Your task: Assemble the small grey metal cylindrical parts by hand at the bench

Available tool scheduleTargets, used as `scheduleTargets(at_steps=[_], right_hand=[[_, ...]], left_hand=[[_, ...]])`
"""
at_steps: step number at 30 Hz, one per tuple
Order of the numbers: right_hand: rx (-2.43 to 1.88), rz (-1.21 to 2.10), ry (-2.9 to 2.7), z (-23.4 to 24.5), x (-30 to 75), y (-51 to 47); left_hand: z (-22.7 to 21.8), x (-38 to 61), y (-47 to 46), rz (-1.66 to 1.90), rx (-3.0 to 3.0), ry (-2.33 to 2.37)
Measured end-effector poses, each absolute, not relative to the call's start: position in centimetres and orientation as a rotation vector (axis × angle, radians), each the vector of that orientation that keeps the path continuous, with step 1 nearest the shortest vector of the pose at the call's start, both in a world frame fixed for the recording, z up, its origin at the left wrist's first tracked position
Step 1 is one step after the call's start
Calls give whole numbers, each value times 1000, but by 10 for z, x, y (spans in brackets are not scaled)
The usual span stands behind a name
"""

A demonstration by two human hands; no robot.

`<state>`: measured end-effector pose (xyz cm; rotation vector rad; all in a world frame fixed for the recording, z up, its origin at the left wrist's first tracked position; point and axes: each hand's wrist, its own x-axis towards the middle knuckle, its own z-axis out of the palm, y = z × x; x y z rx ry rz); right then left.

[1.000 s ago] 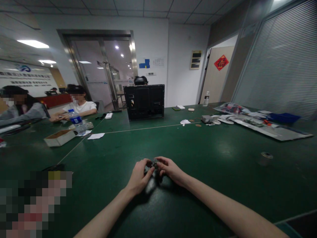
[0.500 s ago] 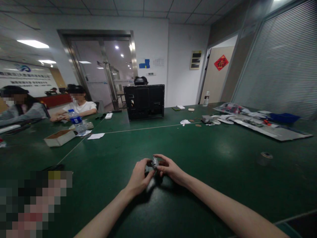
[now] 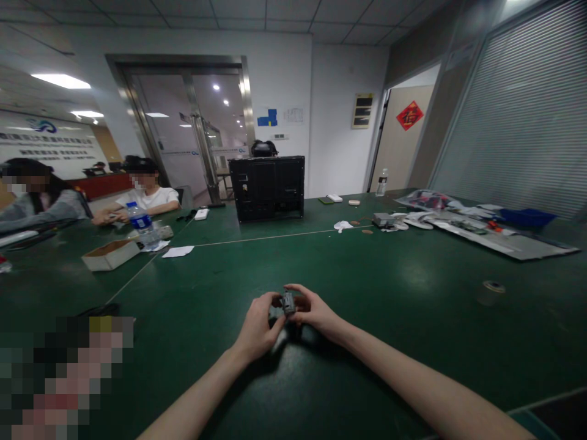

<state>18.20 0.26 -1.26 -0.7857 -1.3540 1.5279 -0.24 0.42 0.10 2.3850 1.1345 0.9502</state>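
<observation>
Both of my hands meet low over the green table (image 3: 376,287), near its front middle. My left hand (image 3: 257,327) and my right hand (image 3: 314,311) pinch a small grey metal part (image 3: 288,302) between their fingertips. The part is tiny and dim; its exact shape is hard to make out. Both forearms reach in from the bottom of the head view, and a dark reflection lies on the table under the hands.
A black computer case (image 3: 266,187) stands at the table's far middle. A cardboard box (image 3: 110,253), a water bottle (image 3: 142,223) and paper lie left, where two people sit. Trays, boards and parts (image 3: 477,226) spread at the right. A small round object (image 3: 493,287) sits nearby.
The small part has been turned between my fingers and held slightly higher; my hands stay in the same place.
</observation>
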Motion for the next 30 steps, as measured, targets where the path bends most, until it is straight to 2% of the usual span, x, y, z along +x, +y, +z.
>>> scheduleTargets(at_steps=[11,26,30], right_hand=[[-914,1155,-1716,-24,186,10],[-986,1083,-1766,-17,186,5],[-1007,1156,-1731,-18,185,5]], left_hand=[[-4,-2,6,940,2427,1131],[2,-1,3,914,2418,1123],[4,-1,3,916,2419,1144]])
